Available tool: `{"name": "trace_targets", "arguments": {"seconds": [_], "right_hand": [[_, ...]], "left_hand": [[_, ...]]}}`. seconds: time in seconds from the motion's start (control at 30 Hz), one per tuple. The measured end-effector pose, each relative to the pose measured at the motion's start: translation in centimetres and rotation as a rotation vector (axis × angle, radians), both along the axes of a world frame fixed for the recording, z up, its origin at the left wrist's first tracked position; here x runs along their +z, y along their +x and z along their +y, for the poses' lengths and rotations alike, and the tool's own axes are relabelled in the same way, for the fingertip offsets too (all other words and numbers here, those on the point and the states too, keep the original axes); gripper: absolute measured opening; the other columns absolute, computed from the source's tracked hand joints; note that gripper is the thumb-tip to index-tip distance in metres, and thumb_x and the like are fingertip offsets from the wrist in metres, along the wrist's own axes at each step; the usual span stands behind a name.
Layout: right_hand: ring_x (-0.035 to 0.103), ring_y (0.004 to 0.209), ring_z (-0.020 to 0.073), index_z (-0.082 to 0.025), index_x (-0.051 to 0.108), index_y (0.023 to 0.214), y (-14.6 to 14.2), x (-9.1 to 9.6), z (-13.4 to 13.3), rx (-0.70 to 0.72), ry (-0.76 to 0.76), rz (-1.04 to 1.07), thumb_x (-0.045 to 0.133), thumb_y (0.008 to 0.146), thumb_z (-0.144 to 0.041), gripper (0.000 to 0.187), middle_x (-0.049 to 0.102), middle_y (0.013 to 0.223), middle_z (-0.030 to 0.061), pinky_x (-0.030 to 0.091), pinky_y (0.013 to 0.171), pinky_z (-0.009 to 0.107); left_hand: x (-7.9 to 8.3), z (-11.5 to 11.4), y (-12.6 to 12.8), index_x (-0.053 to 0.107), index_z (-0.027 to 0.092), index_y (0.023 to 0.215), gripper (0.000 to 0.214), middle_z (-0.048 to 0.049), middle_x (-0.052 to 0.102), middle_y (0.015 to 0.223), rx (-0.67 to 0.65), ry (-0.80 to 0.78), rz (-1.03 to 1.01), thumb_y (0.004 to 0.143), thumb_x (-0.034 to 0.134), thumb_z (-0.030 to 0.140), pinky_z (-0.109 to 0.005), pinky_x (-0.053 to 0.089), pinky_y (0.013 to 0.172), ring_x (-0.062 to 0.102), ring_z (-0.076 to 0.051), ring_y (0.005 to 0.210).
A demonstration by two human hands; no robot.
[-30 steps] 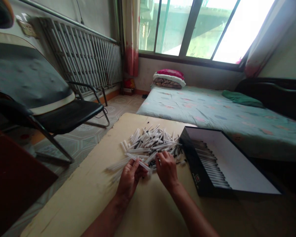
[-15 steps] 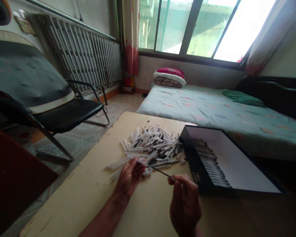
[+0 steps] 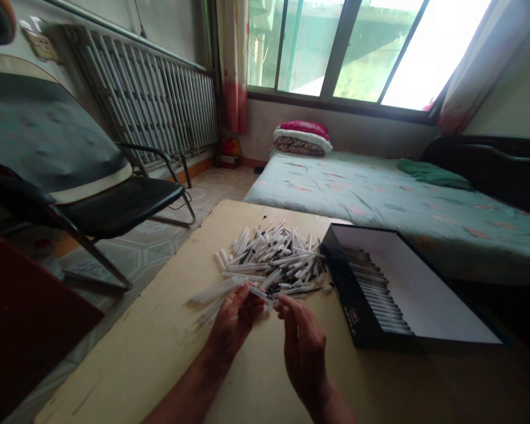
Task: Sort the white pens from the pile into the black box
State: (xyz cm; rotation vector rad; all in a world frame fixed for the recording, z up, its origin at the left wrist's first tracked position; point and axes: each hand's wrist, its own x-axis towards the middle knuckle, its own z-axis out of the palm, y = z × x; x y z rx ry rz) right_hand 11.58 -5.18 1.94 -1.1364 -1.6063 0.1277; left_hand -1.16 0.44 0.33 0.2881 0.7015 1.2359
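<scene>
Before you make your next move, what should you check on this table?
1. Left hand grips a white pen: ok.
2. Right hand is open, with nothing visible in it: ok.
3. Box is open, with pens lined up inside: ok.
4. Pile lies on the table: ok.
5. Pile stays apart from the box: cannot tell, their edges look very close.
6. Held pen's tip is sound: cannot tell, too small.
</scene>
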Motion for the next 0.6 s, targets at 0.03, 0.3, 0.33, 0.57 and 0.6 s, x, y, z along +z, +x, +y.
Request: {"name": "trace_targets", "arguments": {"seconds": [0.03,0.3,0.33,0.57,0.6], "right_hand": [[0.061,0.080,0.0153,-0.019,0.054,0.114,0.1,-0.1,0.3,0.023,-0.039,-0.037,0.041,0.092,-0.014,0.025,0.064,0.088,0.0051,0.048,0.072,0.027],[0.057,0.076,0.0172,-0.019,0.059,0.087,1.7,-1.9,2.5,-0.140,-0.302,-0.136,0.043,0.090,-0.017,0.017,0.061,0.081,0.0047,0.043,0.069,0.027],[0.056,0.074,0.0172,-0.019,0.058,0.084,1.7,-2.2,2.7,-0.138,-0.352,-0.183,0.045,0.088,-0.016,0.014,0.060,0.080,0.0043,0.042,0.068,0.026],[0.055,0.083,0.0197,-0.019,0.057,0.085,0.3,-2.6,4.0,-0.252,-0.449,-0.424,0.048,0.083,-0.013,0.012,0.059,0.084,0.0054,0.038,0.071,0.027],[0.055,0.083,0.0200,-0.019,0.057,0.083,0.2,-2.4,4.3,-0.269,-0.461,-0.465,0.049,0.083,-0.014,0.010,0.059,0.084,0.0055,0.037,0.070,0.027]], "left_hand": [[0.0,0.0,0.0,0.058,0.012,0.086,0.013,-0.0048,0.071,0.067,0.001,-0.006,-0.009,0.090,0.045,0.011,-0.018,0.055,0.050,0.067,-0.012,0.053],[0.2,0.5,-0.7,0.058,0.012,0.086,0.015,-0.0038,0.071,0.067,0.055,-0.063,-0.069,0.090,0.043,0.010,-0.019,0.056,0.050,0.067,-0.011,0.052],[0.1,0.5,-0.7,0.058,0.012,0.087,0.014,-0.0039,0.071,0.067,0.057,-0.057,-0.064,0.090,0.044,0.010,-0.020,0.056,0.050,0.067,-0.011,0.052],[-0.2,0.4,-0.7,0.058,0.012,0.087,0.008,-0.0036,0.071,0.067,0.062,0.008,-0.022,0.088,0.050,0.013,-0.020,0.056,0.050,0.066,-0.011,0.052],[-0.2,0.4,-0.7,0.058,0.013,0.086,0.007,-0.0033,0.071,0.067,0.062,0.012,-0.020,0.088,0.050,0.013,-0.020,0.056,0.050,0.066,-0.011,0.052]]}}
